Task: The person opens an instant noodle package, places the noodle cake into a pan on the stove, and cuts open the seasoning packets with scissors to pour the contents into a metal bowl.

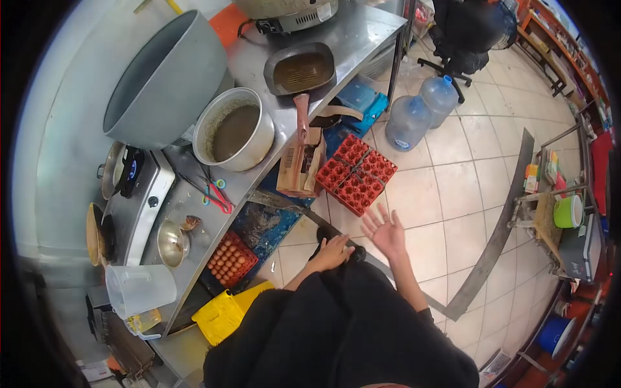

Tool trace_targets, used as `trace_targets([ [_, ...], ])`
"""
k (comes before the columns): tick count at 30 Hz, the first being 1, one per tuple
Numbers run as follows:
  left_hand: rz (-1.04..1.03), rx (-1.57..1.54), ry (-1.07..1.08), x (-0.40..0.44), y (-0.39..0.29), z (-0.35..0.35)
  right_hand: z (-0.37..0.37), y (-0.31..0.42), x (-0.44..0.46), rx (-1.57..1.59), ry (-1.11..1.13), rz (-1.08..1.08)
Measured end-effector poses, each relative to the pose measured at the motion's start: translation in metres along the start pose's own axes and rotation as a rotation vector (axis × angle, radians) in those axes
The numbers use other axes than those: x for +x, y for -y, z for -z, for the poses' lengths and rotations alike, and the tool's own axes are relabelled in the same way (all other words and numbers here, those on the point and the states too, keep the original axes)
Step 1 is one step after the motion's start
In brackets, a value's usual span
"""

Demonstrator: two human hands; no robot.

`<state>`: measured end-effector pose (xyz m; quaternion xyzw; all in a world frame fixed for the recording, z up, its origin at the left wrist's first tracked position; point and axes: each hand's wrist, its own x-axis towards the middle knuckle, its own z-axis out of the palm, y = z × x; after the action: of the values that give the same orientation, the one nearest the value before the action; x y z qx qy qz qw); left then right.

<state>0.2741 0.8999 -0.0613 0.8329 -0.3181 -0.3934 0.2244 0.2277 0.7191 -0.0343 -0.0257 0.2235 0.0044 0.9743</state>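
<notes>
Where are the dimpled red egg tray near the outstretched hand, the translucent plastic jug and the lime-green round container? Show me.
Dimpled red egg tray (362, 183): head view, middle of top face.
Translucent plastic jug (157, 288): head view, side wall.
Lime-green round container (564, 212): head view, outer wall.

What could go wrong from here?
1. The pan has its handle jutting past the edge of the counter; a passing arm might catch it and tip the pan.
2. The eggs sit uncovered below counter level; a knock could crack some.
3. The red trays are just ahead of the open right hand; they might trip someone.
</notes>
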Motion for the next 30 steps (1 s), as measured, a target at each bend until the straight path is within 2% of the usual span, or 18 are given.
trace_targets([
  [1, 0.030, 0.023, 0.025, 0.009, 0.013, -0.005, 0.002, 0.011, -0.003, 0.018, -0.009, -0.005],
  [3, 0.053, 0.066, 0.093, 0.024, 0.030, 0.001, 0.010, 0.033, -0.009, -0.032, -0.077, 0.197],
  [4, 0.094, 0.104, 0.135, 0.034, 0.039, 0.003, 0.019, 0.042, -0.010, -0.012, -0.086, 0.201],
  [6, 0.111, 0.110, 0.171, 0.059, 0.065, 0.008, 0.046, 0.056, -0.015, -0.114, -0.273, 0.378],
  [9, 0.159, 0.127, 0.189, 0.104, 0.111, 0.018, 0.102, 0.052, -0.020, -0.280, -0.509, 0.406],
  [11, 0.277, -0.025, -0.023, 0.141, 0.147, 0.028, 0.157, 0.027, -0.020, -0.510, -0.722, 0.349],
  [12, 0.357, -0.143, -0.039, 0.166, 0.163, 0.038, 0.187, 0.008, -0.018, -0.590, -0.898, 0.267],
  [13, 0.437, -0.261, -0.056, 0.196, 0.180, 0.051, 0.223, -0.013, -0.018, -0.712, -0.963, 0.186],
  [15, 0.342, -0.177, -0.301, 0.253, 0.241, 0.063, 0.264, -0.054, -0.020, -1.175, -1.015, 0.014],
  [16, 0.364, -0.213, -0.395, 0.273, 0.244, 0.073, 0.269, -0.072, -0.015, -1.160, -1.022, -0.032],
  [17, 0.389, -0.241, -0.489, 0.294, 0.249, 0.084, 0.269, -0.093, -0.011, -1.404, -1.087, -0.017],
  [18, 0.354, -0.243, -0.504, 0.324, 0.325, 0.069, 0.271, -0.109, -0.004, -1.650, -1.134, 0.002],
  [19, 0.319, -0.244, -0.518, 0.355, 0.395, 0.055, 0.275, -0.112, 0.010, -1.738, -1.134, 0.007],
  [22, 0.795, -0.624, -0.438, 0.383, 0.315, 0.090, 0.302, -0.091, 0.088, -1.762, -1.010, -0.016],
  [25, 1.087, -0.753, -0.422, 0.416, 0.292, 0.092, 0.338, -0.039, 0.202, -1.819, -0.933, 0.050],
  [27, 1.062, -0.781, -0.482, 0.432, 0.386, 0.075, 0.359, -0.006, 0.270, -1.843, -0.924, 0.098],
  [29, 0.788, -1.188, -0.468, 0.441, 0.396, 0.067, 0.376, 0.017, 0.321, -1.855, -0.934, 0.113],
  [30, 0.764, -1.227, -0.469, 0.446, 0.401, 0.065, 0.382, 0.027, 0.337, -1.855, -0.942, 0.117],
])
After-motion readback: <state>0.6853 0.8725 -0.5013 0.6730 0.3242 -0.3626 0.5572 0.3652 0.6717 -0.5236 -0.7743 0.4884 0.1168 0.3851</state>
